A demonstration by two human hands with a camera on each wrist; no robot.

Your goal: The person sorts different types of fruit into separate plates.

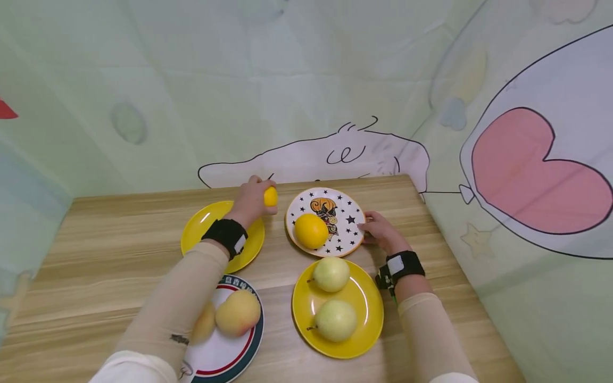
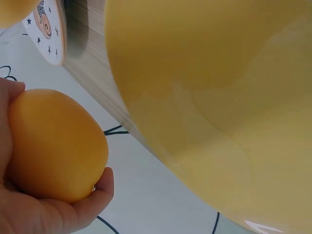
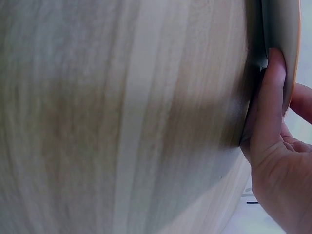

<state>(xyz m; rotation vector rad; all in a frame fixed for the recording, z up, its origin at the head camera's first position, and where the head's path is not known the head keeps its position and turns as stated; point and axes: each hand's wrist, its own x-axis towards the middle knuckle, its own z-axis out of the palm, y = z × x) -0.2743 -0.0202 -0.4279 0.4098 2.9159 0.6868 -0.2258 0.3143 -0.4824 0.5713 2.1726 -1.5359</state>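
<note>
My left hand (image 1: 250, 200) grips an orange (image 2: 56, 146), its fingers and thumb curled round the smooth fruit. It is held above the far right side of a yellow plate (image 1: 256, 242), which shows no fruit in its visible part. To the right lies a white plate (image 1: 301, 205) with black stars and a pumpkin picture, and a second orange (image 1: 311, 231) sits on it. At that plate's right edge, my right hand (image 1: 381, 231) pinches the rim. The right wrist view shows one digit under the rim (image 3: 291, 58) and another on the far side.
Nearer me, another yellow plate (image 1: 369, 324) holds two pale green pears (image 1: 335, 320). At the near left, a white plate with a dark green and red border (image 1: 256, 340) carries peaches (image 1: 238, 313), partly behind my left forearm. A printed cloth backdrop (image 1: 297, 96) stands behind the wooden table (image 1: 119, 239).
</note>
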